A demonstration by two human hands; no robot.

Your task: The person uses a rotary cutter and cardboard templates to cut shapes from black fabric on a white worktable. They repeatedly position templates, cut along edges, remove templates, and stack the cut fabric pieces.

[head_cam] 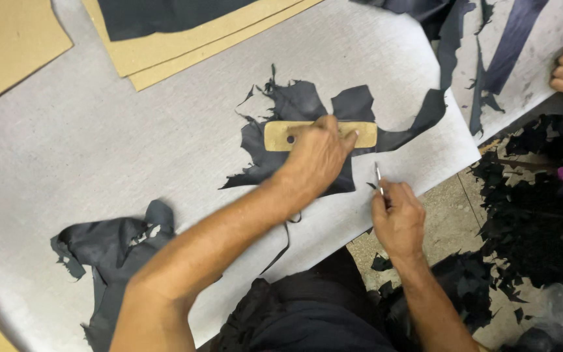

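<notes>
Now the left hand (pixel 317 156) presses its spread fingers (pixel 348 138) on the tan template (pixel 278 135); at four o'clock, the right hand (pixel 397 218) grips a knife (pixel 378 175).

Template and knife on dark leather

A tan oblong template (pixel 320 135) with rounded corners and a small round hole near its left end is lying flat, running left to right, on a ragged piece of dark leather (pixel 294 107) that is spreading flat on the bench, its edges torn and jagged and a curved strip trailing off to the right. The template's middle is being hidden under a hand. A thin silver knife (pixel 378 177) is standing nearly upright, tip up, just off the leather's lower right edge, a little below the template's right end and apart from it.
</notes>
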